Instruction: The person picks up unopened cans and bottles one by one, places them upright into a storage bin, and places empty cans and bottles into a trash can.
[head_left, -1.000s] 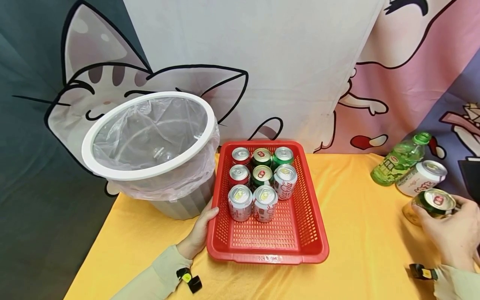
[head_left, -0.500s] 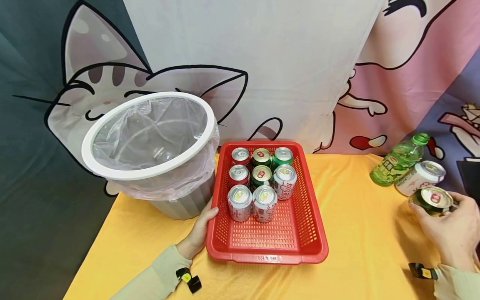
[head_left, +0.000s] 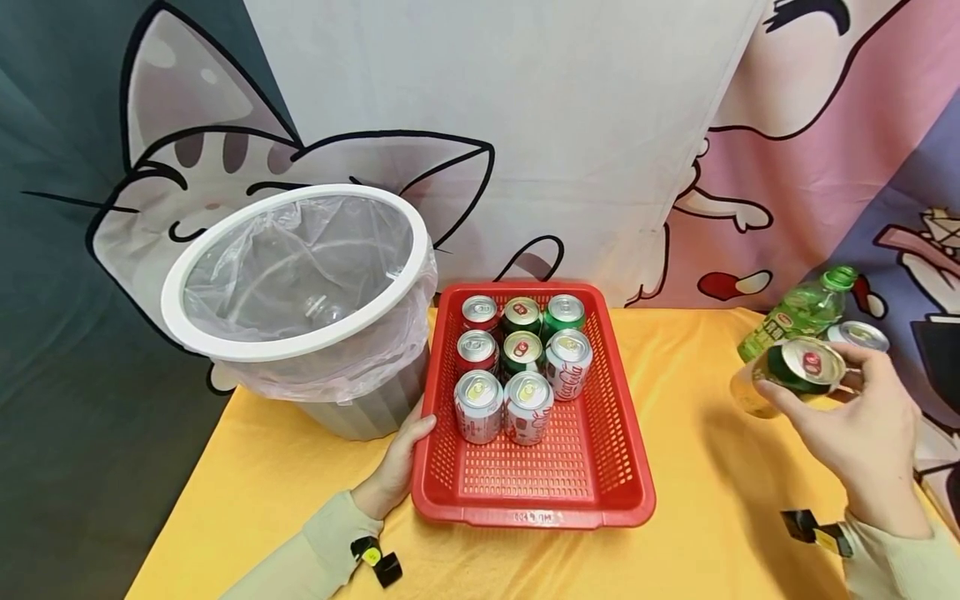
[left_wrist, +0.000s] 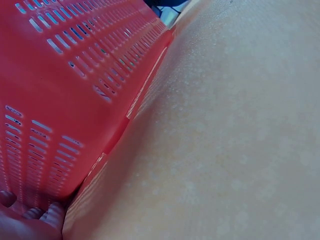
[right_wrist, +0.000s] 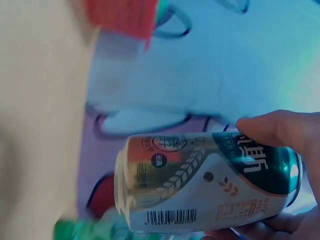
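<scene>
My right hand [head_left: 862, 425] grips a green and gold drink can [head_left: 802, 367] round its upper part, thumb on the near side. The can tilts above the yellow cloth, its shadow apart from it. The right wrist view shows the barcode on this can [right_wrist: 200, 185]. At the left side of the red plastic basket [head_left: 540, 515], my left hand [head_left: 393, 462] holds the wall, thumb at the rim. Several drink cans [head_left: 522, 350] stand upright in rows inside the basket. Behind the held can are a green plastic bottle [head_left: 813, 304] and a silver-topped can [head_left: 858, 335], partly hidden.
Left of the basket stands a grey bin [head_left: 367, 412] with a white rim and a clear liner; a clear plastic bottle [head_left: 324, 310] lies inside. A yellow cloth [head_left: 697, 450] covers the table. A cartoon-printed curtain [head_left: 525, 150] hangs right behind.
My right hand has lifted the green and gold can off the cloth and carried it left, towards the basket. My left hand has stayed at the basket.
</scene>
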